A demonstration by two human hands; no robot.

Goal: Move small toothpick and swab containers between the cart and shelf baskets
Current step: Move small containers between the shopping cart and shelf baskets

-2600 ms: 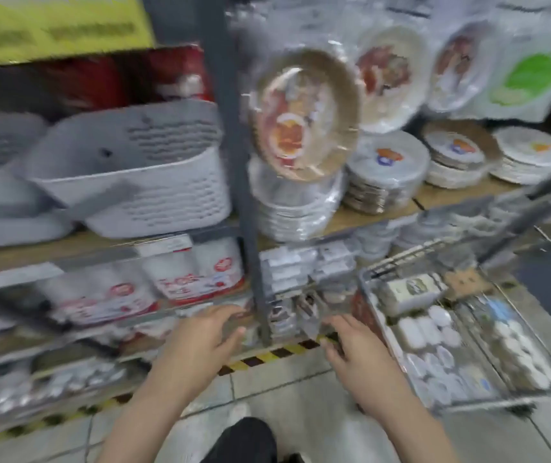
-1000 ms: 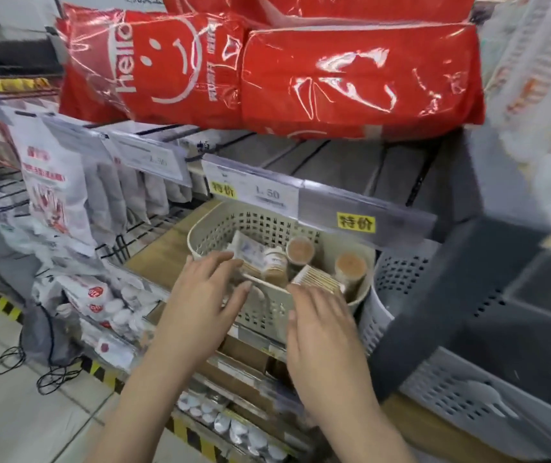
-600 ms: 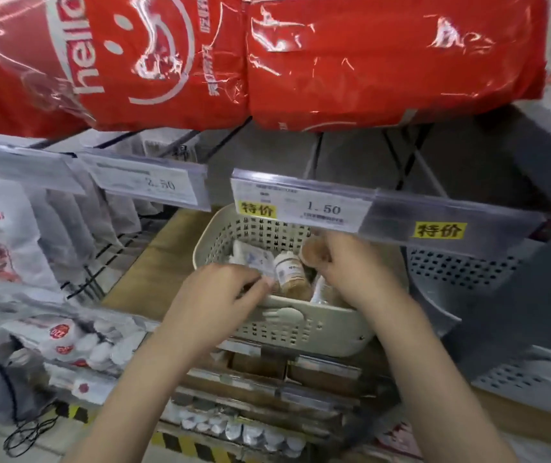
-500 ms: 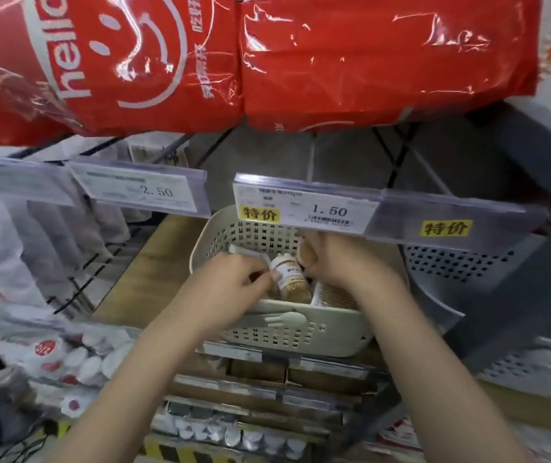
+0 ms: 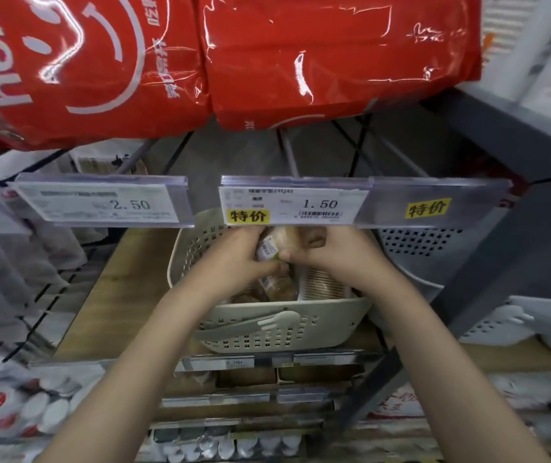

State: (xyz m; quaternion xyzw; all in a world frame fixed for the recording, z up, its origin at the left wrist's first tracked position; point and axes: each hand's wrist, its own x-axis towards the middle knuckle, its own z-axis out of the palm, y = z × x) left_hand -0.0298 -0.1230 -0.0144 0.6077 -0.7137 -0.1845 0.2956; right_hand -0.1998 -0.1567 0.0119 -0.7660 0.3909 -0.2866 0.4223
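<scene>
A cream perforated basket (image 5: pixel 277 332) sits on the wooden shelf. Both hands are inside it. My left hand (image 5: pixel 230 262) and my right hand (image 5: pixel 330 255) close together around a small round toothpick container (image 5: pixel 269 248) with a white label, lifted above the other containers. Below it lie more toothpick jars (image 5: pixel 277 287) and a clear flat swab box (image 5: pixel 322 287). Fingers hide most of the held container.
Price tag rails (image 5: pixel 294 203) hang just above the basket, marked 1.50 and 2.50. Red plastic packs (image 5: pixel 267 55) fill the shelf overhead. A grey basket (image 5: pixel 417 252) stands to the right. Bagged goods hang at the left, with packaged items below.
The view turned from the cart to the shelf basket. Both hands went into the basket and closed on one toothpick container, raising it slightly.
</scene>
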